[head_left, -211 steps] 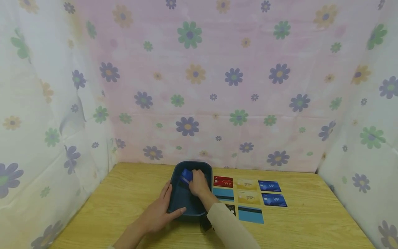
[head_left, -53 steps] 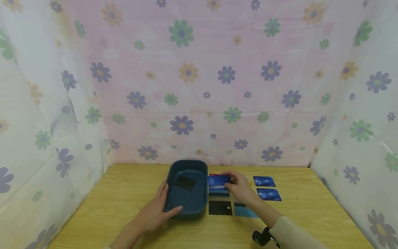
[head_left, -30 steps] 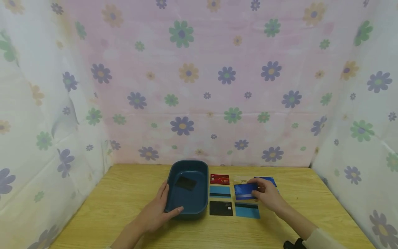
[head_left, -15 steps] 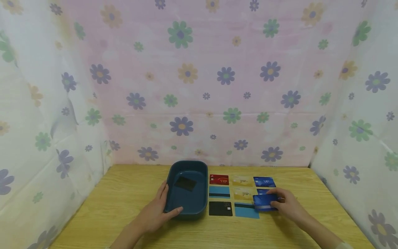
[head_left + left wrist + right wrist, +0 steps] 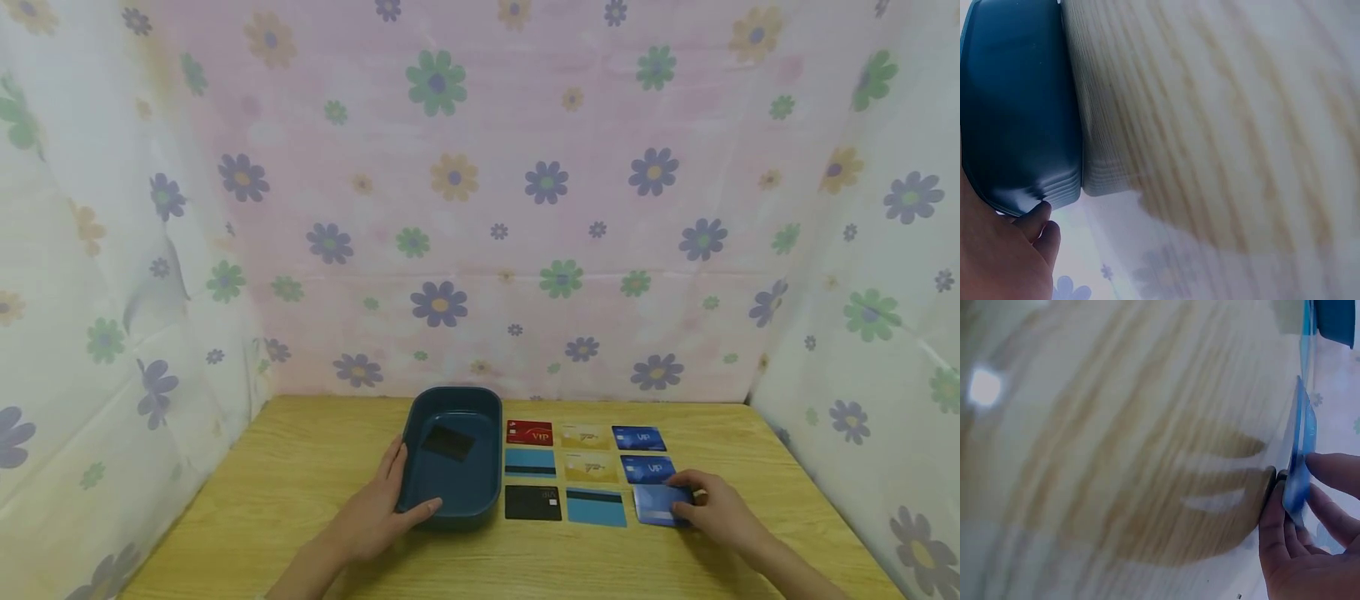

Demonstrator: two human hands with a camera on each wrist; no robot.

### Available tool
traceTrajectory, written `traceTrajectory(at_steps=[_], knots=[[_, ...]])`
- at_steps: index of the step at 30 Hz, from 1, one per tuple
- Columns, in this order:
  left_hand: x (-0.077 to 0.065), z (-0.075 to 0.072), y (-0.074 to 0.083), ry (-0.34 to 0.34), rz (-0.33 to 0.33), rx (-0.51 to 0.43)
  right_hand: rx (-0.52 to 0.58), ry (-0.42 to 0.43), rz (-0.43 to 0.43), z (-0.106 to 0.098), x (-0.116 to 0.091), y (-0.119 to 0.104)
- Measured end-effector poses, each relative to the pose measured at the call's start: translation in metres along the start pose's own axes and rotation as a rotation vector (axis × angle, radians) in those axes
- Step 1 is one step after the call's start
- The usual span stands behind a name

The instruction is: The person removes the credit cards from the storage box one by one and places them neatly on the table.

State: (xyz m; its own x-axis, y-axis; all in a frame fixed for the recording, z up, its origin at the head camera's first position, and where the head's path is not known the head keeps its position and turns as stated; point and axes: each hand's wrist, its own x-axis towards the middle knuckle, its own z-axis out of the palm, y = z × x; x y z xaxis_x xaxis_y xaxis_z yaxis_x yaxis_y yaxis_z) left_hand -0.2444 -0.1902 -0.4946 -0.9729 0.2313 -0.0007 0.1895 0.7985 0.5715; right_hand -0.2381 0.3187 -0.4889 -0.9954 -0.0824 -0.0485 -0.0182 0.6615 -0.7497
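Observation:
At its left side and near corner, my left hand (image 5: 375,508) holds a dark blue plastic bin (image 5: 450,492), fingers along the outer wall and thumb over the near rim. A dark card (image 5: 448,443) lies inside the bin. My right hand (image 5: 716,508) pinches a blue card (image 5: 658,504) by its right end, low over the table, just in front of a blue VIP card (image 5: 647,469). In the right wrist view the held card (image 5: 1300,444) is tilted between thumb and fingers. The left wrist view shows the fingers (image 5: 1038,219) at the bin's wall.
Cards lie in rows right of the bin: a red VIP card (image 5: 529,432), gold cards (image 5: 590,467), light blue cards (image 5: 596,507) with dark stripes, a black card (image 5: 532,502) and another blue VIP card (image 5: 638,437). A flowered cloth (image 5: 495,208) surrounds the wooden table (image 5: 315,433).
The right hand has taken the blue card out of the bin and carried it rightward across the rows to their near right corner. The left hand has stayed at the bin.

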Motion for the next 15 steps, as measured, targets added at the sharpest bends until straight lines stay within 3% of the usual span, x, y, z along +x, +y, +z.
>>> traceTrajectory(at_steps=[6, 15], knots=[[0.0014, 0.0006, -0.0017, 0.002, 0.003, -0.006, -0.193, 0.033, -0.069, 0.0025, 0.0013, 0.0037], [0.001, 0.0012, -0.0028, 0.005, 0.008, -0.005, -0.214, 0.034, -0.104, 0.0047, 0.0019, 0.0025]])
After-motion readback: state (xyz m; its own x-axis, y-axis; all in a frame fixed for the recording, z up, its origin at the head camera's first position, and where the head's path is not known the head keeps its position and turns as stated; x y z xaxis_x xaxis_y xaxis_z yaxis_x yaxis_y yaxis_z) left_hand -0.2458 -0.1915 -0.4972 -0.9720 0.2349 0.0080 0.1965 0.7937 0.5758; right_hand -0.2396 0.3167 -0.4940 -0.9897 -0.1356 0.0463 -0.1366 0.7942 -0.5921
